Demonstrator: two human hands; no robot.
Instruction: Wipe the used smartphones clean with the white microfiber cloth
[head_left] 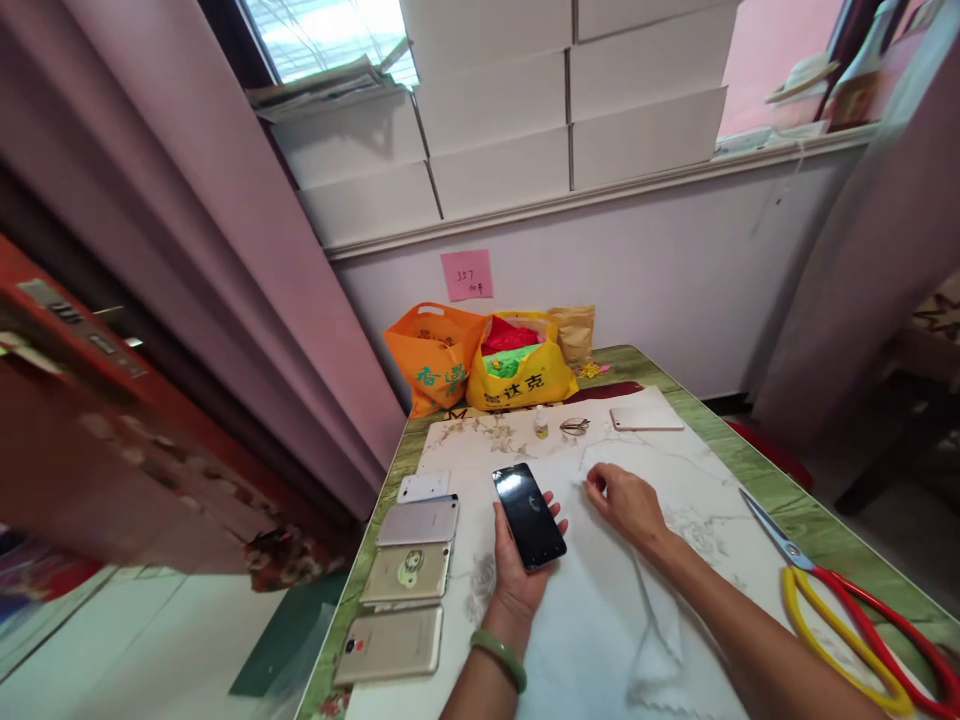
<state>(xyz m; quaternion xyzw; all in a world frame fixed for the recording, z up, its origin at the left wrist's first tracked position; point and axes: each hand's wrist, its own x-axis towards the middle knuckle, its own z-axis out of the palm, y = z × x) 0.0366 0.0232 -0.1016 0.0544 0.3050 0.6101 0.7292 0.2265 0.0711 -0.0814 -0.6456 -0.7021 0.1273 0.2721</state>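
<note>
My left hand (523, 575) holds a black smartphone (529, 520) from below, screen up and tilted, with fingertips showing along its right edge. A pale smear or reflection shows on the screen. To the right of the phone, my right hand (622, 500) is closed with its fingers curled together. Something whitish lies at its fingertips, but I cannot tell whether they grip it. Under and around my right forearm lies a thin white cloth (656, 640) with a zigzag edge. A green bangle (499, 660) circles my left wrist.
Several phones lie along the left edge, including a gold one (390, 645); another phone (646, 419) lies far right. A small bottle (541, 422) and glasses (575, 427) sit ahead. Orange (435, 360) and yellow bags (525, 385) stand behind. Large scissors (806, 575) lie right.
</note>
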